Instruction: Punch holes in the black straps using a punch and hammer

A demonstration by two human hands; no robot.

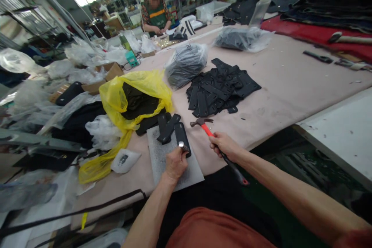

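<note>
From the head camera, here is the left hand [176,162], fingers closed around a small metal tool [181,145], its bright top showing above the fist; whether its lower end touches anything, I can't tell. Right there with it is a black strip [181,131], lying on the pale slab [157,155], long axis running away from the person and leaning a touch left, its near end by the left fist. Over on the right, the right hand [225,145] is wrapped around a hammer [206,128], handle slanting from near right to far left. And here's the key relation: the hammer's head sits to the right of that bright top and a little farther out, clearly apart from it. The left hand is plainly the nearer to the strip.
</note>
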